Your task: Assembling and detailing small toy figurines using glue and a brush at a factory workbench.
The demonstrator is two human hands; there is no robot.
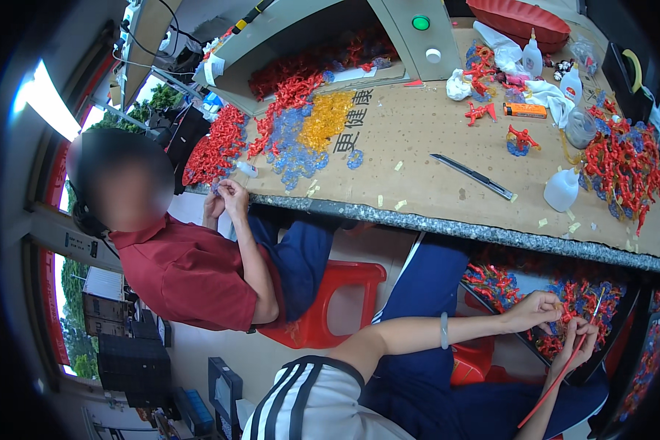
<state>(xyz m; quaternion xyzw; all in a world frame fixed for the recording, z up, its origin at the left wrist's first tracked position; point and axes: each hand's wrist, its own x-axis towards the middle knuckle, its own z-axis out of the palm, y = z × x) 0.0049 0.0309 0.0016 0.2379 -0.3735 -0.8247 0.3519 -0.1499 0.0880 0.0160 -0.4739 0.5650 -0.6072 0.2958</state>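
My left hand (537, 311), a bracelet on its wrist, pinches a small red plastic figure (567, 314), partly covered by the fingers. Just beside it, my right hand (576, 349) grips a thin red-handled brush (551, 390); its long handle slants down past the wrist and its slim tip points up. Both hands are above a dark tray (517, 282) heaped with red, blue and yellowish small figures (603, 323), below the table's edge.
A co-worker (191, 271) in a maroon shirt handles a small piece at left. On the cardboard-covered table (418, 161) lie a utility knife (473, 176), white squeeze bottles (562, 189), an orange tube (524, 111) and piles of red (216, 147), blue and yellow pieces. A grey box-shaped machine (418, 44) stands behind.
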